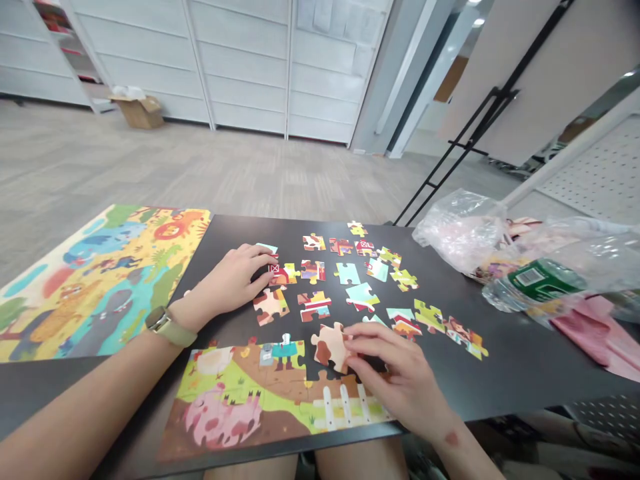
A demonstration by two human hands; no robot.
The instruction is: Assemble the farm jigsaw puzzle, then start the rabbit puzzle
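Observation:
My right hand [393, 370] pinches a pale jigsaw piece [330, 348] with a brown patch between thumb and fingers. That piece is just above the partly assembled puzzle [235, 407], by the gap right of the teal-clothed figure. The joined section shows a pink spotted pig and a white fence. Farther up the table, my left hand [240, 277] rests with fingers curved and apart, its fingertips at a red-barn piece [284, 273]. Below them lies a brown-and-cream piece [271, 305]. Several loose pieces [362, 295] are spread over the dark table [240, 233].
A colourful animal picture board [125, 267] covers the table's left side. At the right lie clear plastic bags [460, 223], a green-labelled bottle [537, 280] and pink cloth [595, 333]. Beyond, a cardboard box [137, 112] stands on the floor by white cabinets.

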